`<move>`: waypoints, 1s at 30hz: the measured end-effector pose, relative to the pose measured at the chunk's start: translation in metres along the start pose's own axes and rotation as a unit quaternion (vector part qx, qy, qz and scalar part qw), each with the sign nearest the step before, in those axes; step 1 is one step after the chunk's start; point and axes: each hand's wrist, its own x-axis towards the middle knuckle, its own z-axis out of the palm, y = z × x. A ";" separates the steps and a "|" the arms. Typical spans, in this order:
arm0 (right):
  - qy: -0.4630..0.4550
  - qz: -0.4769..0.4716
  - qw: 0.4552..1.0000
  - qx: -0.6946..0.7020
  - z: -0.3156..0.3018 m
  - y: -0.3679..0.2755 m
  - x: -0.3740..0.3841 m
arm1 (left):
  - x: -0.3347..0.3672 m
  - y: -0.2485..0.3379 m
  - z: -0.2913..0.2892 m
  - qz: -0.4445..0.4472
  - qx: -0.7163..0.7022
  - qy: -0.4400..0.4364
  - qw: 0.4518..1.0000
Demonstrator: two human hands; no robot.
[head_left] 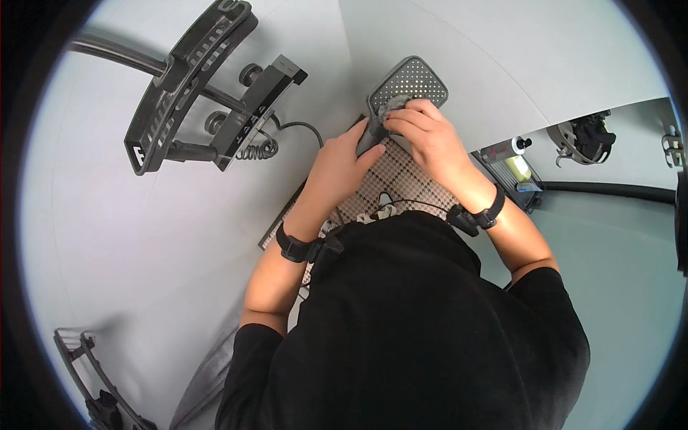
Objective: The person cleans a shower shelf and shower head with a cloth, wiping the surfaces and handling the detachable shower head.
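Observation:
A dark grey hand shower (411, 77) with a square, perforated face is held out ahead of me, its face turned up. My left hand (340, 166) is closed around its handle. Fingers of my right hand (434, 137) pinch a wadded grey cloth (396, 104) against the neck of the shower, just below the face. Part of the cloth is hidden under those fingers. Both wrists wear black bands.
On the left wall are a grey slotted shelf (188, 80), a shower control bar (262, 112) and a coiled hose (259, 150). A checked mat (412, 179) lies below. At right, a dark rack (502, 179) stands by a grey bottle (499, 151). Wall hooks hold black items (596, 136).

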 end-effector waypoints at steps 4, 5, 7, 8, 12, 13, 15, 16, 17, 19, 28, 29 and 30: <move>-0.021 0.006 0.999 0.029 -0.016 0.019 -0.008 | -0.001 -0.003 0.000 -0.007 -0.003 0.018 1.000; -0.021 0.005 0.999 0.029 -0.016 0.016 -0.004 | 0.000 -0.003 0.001 -0.008 -0.003 0.019 1.000; 0.141 0.089 0.983 0.077 -0.012 0.007 0.007 | 0.001 -0.002 0.004 0.005 -0.010 0.037 0.999; 0.176 0.074 0.979 0.068 -0.010 0.000 0.013 | 0.000 -0.003 0.006 0.005 -0.010 0.035 0.999; 0.074 -0.025 0.997 0.016 0.022 -0.002 0.018 | 0.008 -0.016 0.011 0.030 -0.021 0.035 0.999; 0.075 -0.024 0.997 0.016 0.023 0.001 0.014 | 0.009 -0.019 0.010 0.027 -0.052 0.015 0.998; 0.034 -0.037 0.997 0.056 0.021 0.010 0.005 | 0.007 -0.023 0.008 0.025 -0.057 0.023 0.998; 0.038 -0.072 0.995 0.056 0.019 0.019 0.002 | 0.007 -0.023 0.006 0.024 -0.063 0.031 0.997; 0.038 -0.072 0.995 0.056 0.012 0.024 0.000 | 0.007 -0.021 0.005 0.025 -0.063 0.031 0.997; 0.072 -0.052 0.996 0.021 0.001 0.030 0.000 | 0.008 -0.012 0.004 0.022 -0.051 0.029 0.998; 0.099 -0.097 0.990 0.031 0.020 0.019 0.013 | 0.010 -0.020 0.005 0.032 -0.103 0.015 0.994; 0.125 -0.095 0.988 -0.010 0.014 0.029 0.019 | 0.011 -0.018 0.004 0.033 -0.103 0.016 0.994; 0.152 -0.061 0.986 -0.029 0.013 0.030 0.019 | 0.013 -0.017 0.003 0.019 -0.085 0.015 0.996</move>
